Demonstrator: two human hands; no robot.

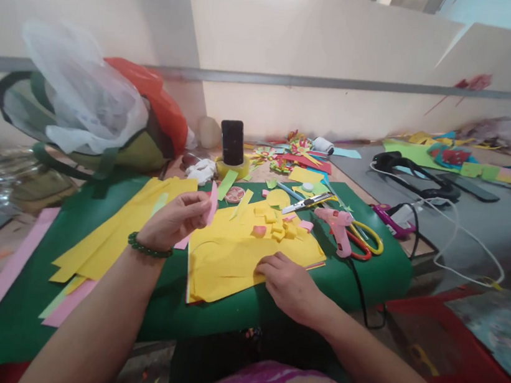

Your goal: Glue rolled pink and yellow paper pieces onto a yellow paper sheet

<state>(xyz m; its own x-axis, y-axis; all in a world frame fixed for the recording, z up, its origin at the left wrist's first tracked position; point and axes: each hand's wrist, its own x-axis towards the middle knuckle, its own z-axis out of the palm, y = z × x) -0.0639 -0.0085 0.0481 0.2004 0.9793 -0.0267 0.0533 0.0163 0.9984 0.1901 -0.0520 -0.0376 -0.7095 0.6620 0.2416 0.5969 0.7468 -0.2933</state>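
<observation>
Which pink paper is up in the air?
The small pink piece pinched in the left hand. It's the only pink one held up: the long pink strip at the far left just lies on the green cloth.

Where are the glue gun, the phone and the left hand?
Glue gun [339,228]: head view, on its pink body.
Phone [232,142]: head view, on its dark screen.
Left hand [180,216]: head view, on the back of the hand.

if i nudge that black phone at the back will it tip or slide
The black phone would probably tip, since it stands upright at the yellow roll. It looks like a rigid slab, so it likely won't bend; its smooth face may feel slippery.
</observation>
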